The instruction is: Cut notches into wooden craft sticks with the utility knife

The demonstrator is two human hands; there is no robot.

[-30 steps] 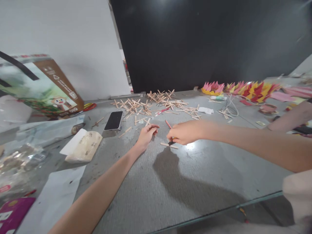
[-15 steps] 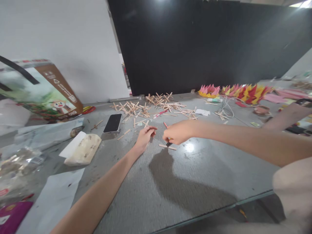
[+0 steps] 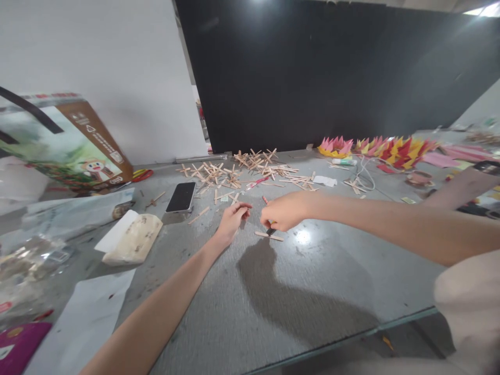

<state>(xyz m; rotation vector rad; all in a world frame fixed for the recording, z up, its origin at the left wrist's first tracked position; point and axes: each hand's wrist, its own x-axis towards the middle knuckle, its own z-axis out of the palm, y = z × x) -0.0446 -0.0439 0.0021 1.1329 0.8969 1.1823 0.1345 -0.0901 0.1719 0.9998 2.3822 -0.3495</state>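
My right hand (image 3: 282,211) is closed around a slim tool. Its reddish patterned end (image 3: 265,200) sticks out above the fingers, while its dark tip (image 3: 271,231) points down onto a flat wooden craft stick (image 3: 260,234) lying on the table. The fist hides most of the tool, so its kind is unclear. To the left of it, my left hand (image 3: 233,219) rests on the table with curled fingers pressed together. Whatever may be between those fingertips is too small to make out.
Crossed craft sticks (image 3: 213,173) lie heaped behind my hands. A phone (image 3: 181,197), a tissue pack (image 3: 135,242) and white paper (image 3: 84,307) are at left. Paper flower crowns (image 3: 402,151), a cable (image 3: 365,174) and another person's forearm (image 3: 463,183) appear at right.
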